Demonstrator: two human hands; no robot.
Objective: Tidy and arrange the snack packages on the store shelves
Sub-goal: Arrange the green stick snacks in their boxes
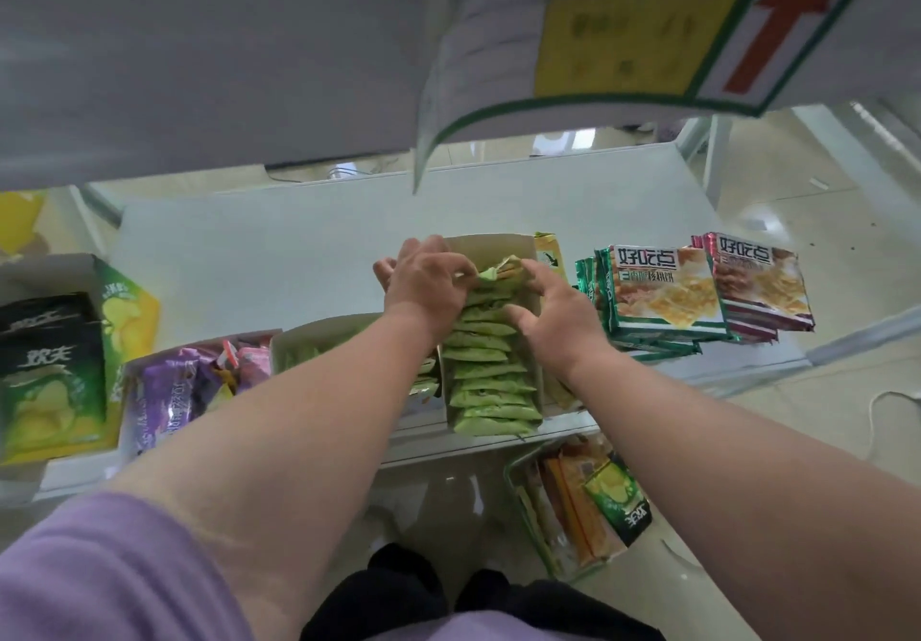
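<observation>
Left hand (pixel 428 286) pinches a green packet (pixel 491 274); right hand (pixel 553 314) hovers spread. Packet row (pixel 491 371) runs twelve-to-six inside an open box (pixel 528 254); bare shelf (pixel 299 232) toward eleven o'clock.

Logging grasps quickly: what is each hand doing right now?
Left hand: pinches a green packet in the box.
Right hand: open, fingers spread over the packets.

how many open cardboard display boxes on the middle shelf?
3, maybe more hidden. Green-packet box at centre under both hands, a box behind the left forearm, and the purple-packet box left of that.
</observation>
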